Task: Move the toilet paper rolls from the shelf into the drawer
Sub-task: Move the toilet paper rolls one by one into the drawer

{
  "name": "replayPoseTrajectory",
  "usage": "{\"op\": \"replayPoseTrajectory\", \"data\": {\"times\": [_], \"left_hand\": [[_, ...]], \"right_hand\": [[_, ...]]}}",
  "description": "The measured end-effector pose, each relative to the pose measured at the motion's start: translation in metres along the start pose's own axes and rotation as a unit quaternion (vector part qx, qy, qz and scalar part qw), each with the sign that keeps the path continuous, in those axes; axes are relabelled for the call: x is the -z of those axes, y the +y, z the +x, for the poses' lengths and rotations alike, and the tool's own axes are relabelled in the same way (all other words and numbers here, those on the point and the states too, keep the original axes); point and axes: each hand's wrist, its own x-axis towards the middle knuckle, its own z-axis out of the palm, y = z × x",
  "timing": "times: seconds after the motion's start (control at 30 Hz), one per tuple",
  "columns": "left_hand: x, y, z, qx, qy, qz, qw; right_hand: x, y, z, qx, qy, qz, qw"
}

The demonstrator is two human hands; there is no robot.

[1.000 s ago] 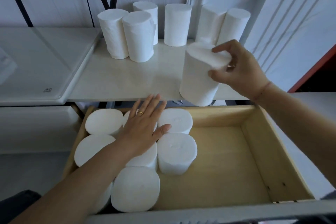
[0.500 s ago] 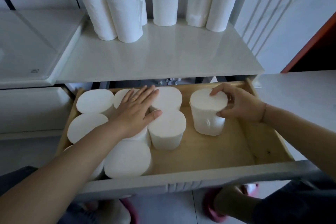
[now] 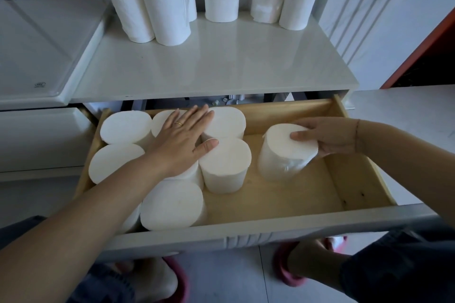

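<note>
Roll (image 3: pixel 283 155) now tilted in wooden drawer (image 3: pixel 295 194); glossy shelf (image 3: pixel 209 64) above.

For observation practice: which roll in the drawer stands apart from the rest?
The roll held by the right hand, alone at the right of the drawer; the others sit packed at left.

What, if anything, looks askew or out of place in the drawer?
Only the roll in the right hand: it looks slightly tilted and stands apart from the packed rolls under the flat left hand. Nothing looks spilled or damaged.
</note>
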Motion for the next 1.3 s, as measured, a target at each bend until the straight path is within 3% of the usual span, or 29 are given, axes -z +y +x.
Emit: {"op": "replayPoseTrajectory", "data": {"times": [0.23,0.37,0.6,0.93,1.0,1.1,1.2,1.3], "left_hand": [[0.001,0.001,-0.001,0.004,-0.009,0.008,1.000],[0.003,0.003,-0.002,0.001,-0.009,0.001,1.000],[0.002,0.003,-0.002,0.006,-0.014,0.000,1.000],[0.000,0.002,-0.004,0.001,-0.012,-0.009,1.000],[0.002,0.004,-0.007,-0.001,-0.002,-0.018,1.000],[0.011,-0.002,-0.007,0.001,0.064,-0.007,0.998],[0.027,-0.020,0.003,0.029,0.105,-0.012,0.994],[0.038,-0.040,0.015,0.066,0.110,-0.018,0.992]], "right_hand": [[-0.039,0.010,-0.025,-0.081,-0.088,-0.072,0.990],[-0.070,0.016,-0.031,-0.156,-0.117,-0.012,0.981],[-0.114,0.005,-0.022,-0.131,-0.097,0.062,0.985],[-0.130,-0.004,-0.025,-0.104,-0.066,0.016,0.992],[-0.120,-0.014,-0.031,-0.082,-0.040,-0.094,0.991],[-0.090,-0.051,-0.039,0.017,0.069,-0.220,0.973],[-0.065,-0.101,-0.028,0.153,0.200,-0.199,0.947],[-0.062,-0.147,0.015,0.248,0.273,-0.173,0.913]]}}
